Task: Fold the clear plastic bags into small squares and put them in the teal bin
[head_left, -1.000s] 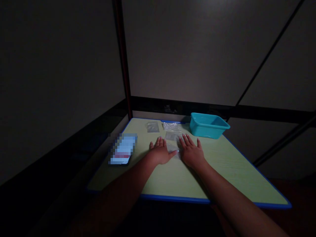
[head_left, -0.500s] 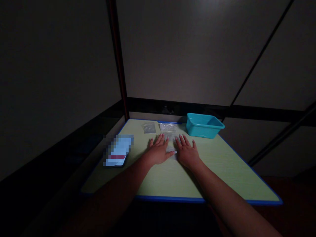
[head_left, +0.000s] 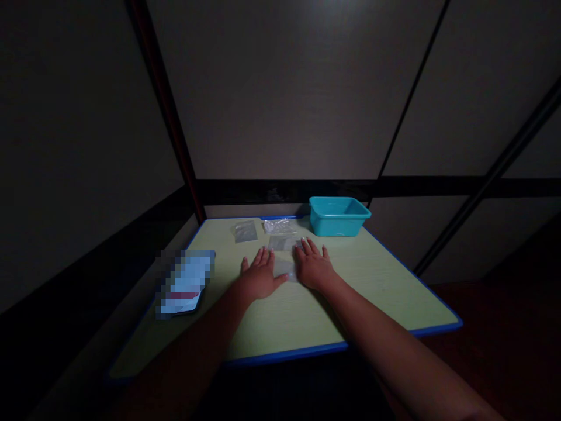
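Note:
My left hand [head_left: 260, 280] lies palm down on the pale green table [head_left: 280, 324], fingers stretched and spread, thumb pointing right. Opposite it, my right hand [head_left: 314, 270] is also flat, with its fingers spread forward. Between the two hands a thin clear plastic sheet or bag [head_left: 283, 268] shows on the tabletop; the left thumb rests at its near edge and the right hand covers its right side. Another translucent piece of plastic [head_left: 281, 242] shows just beyond the fingertips; whether the two are one piece I cannot tell. Neither hand grips anything.
A flat greyish plastic bag [head_left: 246, 231] and a crinkled clear one [head_left: 279, 226] lie near the back edge. At the back right stands a turquoise plastic basin [head_left: 337, 227]. A phone [head_left: 189, 283], its screen blurred out, lies on the left. Walls border the table's back and left.
The view has turned a little to the right, so everything appears shifted left. My hands sit slightly nearer me, and more of the plastic shows between and beyond them.

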Tool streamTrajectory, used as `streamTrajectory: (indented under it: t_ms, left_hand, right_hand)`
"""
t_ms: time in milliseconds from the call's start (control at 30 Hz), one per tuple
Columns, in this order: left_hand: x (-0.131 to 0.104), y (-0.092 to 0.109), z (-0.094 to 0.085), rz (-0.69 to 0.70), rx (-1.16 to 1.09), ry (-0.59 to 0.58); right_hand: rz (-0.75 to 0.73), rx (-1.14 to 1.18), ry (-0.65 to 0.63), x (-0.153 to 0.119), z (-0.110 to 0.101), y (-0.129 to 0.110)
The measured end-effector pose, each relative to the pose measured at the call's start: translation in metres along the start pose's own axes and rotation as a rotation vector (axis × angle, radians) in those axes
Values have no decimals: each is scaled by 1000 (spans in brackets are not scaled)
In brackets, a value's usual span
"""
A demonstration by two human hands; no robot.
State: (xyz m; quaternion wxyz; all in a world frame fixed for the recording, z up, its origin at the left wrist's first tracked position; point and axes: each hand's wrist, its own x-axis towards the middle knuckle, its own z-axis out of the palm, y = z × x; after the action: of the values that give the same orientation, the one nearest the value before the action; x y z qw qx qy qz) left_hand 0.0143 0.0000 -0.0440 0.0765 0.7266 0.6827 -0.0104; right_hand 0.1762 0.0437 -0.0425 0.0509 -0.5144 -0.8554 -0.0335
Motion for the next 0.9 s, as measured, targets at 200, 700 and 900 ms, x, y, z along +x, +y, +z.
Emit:
streamTrajectory:
  t_ms: [200,700,900]
  left_hand:
    - [2,-5,-4,-203,34,122]
    - [4,-5,-5,94,-19,-9]
    - [5,-9,-3,62,-4,-22]
  right_hand:
    - [6,26,-14,-1,-2,0]
    - [-15,83,-25,0,-1,4]
    - [-20,105,43,1,-10,7]
